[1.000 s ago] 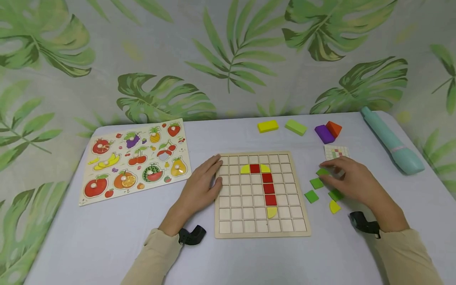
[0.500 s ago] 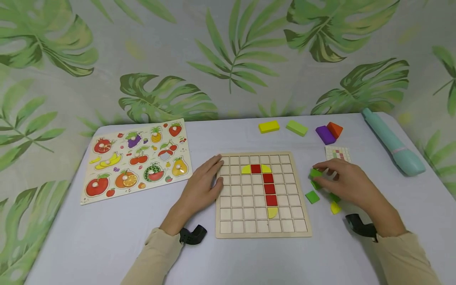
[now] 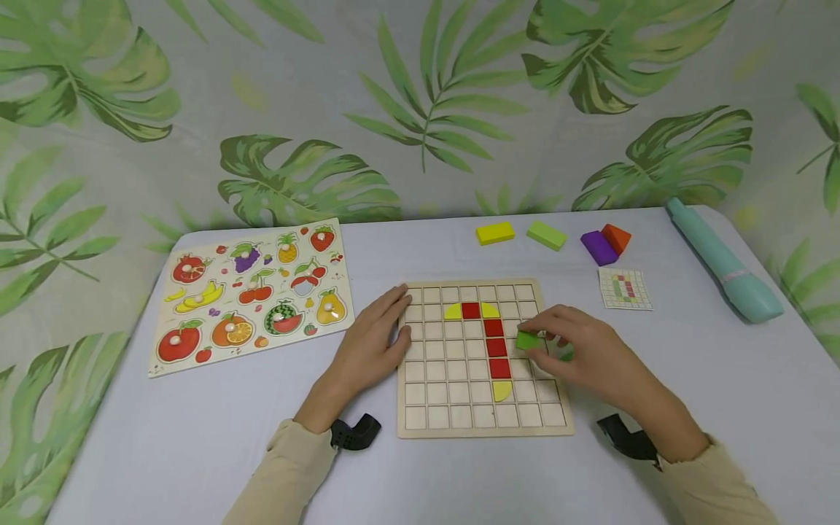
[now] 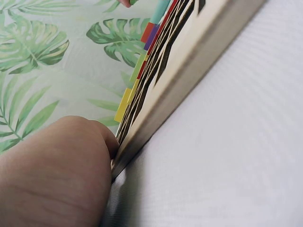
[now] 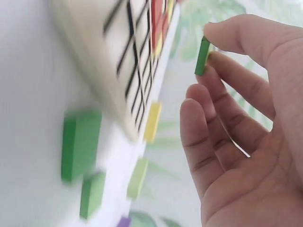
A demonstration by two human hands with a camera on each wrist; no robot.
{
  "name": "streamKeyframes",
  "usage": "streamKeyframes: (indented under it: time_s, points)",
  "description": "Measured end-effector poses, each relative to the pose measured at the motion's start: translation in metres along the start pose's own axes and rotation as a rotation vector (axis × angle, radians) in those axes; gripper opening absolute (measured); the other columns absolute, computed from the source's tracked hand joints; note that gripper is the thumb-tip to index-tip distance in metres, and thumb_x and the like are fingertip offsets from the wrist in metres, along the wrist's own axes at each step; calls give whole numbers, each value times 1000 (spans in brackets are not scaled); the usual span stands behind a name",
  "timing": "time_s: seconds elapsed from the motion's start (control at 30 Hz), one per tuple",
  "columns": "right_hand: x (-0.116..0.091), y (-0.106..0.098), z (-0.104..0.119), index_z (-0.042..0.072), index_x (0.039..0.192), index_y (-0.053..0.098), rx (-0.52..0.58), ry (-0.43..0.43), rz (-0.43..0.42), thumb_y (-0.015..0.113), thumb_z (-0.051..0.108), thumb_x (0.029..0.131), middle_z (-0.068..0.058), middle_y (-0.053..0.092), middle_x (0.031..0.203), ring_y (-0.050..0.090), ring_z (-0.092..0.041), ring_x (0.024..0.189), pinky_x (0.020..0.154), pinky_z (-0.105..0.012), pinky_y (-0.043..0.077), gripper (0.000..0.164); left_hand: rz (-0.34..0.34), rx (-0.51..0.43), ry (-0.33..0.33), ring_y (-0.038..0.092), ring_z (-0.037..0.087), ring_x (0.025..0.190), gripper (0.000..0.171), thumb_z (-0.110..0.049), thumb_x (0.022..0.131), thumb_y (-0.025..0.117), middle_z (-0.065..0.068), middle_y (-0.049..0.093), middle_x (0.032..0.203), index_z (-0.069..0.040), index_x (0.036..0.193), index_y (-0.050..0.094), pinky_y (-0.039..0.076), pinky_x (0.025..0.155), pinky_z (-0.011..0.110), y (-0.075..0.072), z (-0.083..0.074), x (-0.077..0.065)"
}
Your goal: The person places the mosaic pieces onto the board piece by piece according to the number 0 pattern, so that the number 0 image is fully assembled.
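Note:
My right hand pinches a green square tile between thumb and fingers, over the right part of a wooden grid board. The right wrist view shows that tile edge-on at the fingertips. Red square tiles and yellow quarter-round tiles lie in the board's cells. My left hand rests at the board's left edge, its fingertips on the rim. Loose green tiles lie on the table beside the board; in the head view my right hand mostly covers them.
A pattern card lies to the right. Yellow, light green, purple and orange-red blocks stand at the back. A fruit puzzle is at left, a teal wrapped bundle far right.
My right hand has picked up a green tile from the loose pieces and moved it left over the board, uncovering the pattern card. My left hand stays at the board's edge.

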State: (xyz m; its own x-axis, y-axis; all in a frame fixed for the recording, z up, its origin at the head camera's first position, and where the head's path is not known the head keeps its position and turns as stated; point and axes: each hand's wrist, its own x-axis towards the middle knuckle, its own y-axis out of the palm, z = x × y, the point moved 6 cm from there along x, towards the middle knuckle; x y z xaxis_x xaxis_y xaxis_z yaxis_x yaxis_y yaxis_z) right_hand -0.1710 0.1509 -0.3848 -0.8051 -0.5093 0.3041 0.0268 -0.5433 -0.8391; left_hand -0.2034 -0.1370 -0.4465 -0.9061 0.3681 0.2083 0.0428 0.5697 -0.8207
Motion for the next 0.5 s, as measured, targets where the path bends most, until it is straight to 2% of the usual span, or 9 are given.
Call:
streamKeyframes:
  time_s: [0.3,0.5]
  points:
    - [1,33,29,17,113,77,59,-35,127,87,19,83,12,68,107,61,-6,93,80,-28,58,31,1,0,0,35,26,153,53,-20,102,55,8,39,165,-1,151,50,32,125,45,0,0,0]
    - [-2,52,39,25,114,76,55,3,246,85,24,85,16,69,111,61,-5,99,87,-32,59,30,6,-3,-10,35,25,153,53,-21,103,54,8,39,165,-1,152,49,31,125,44,0,0,0]
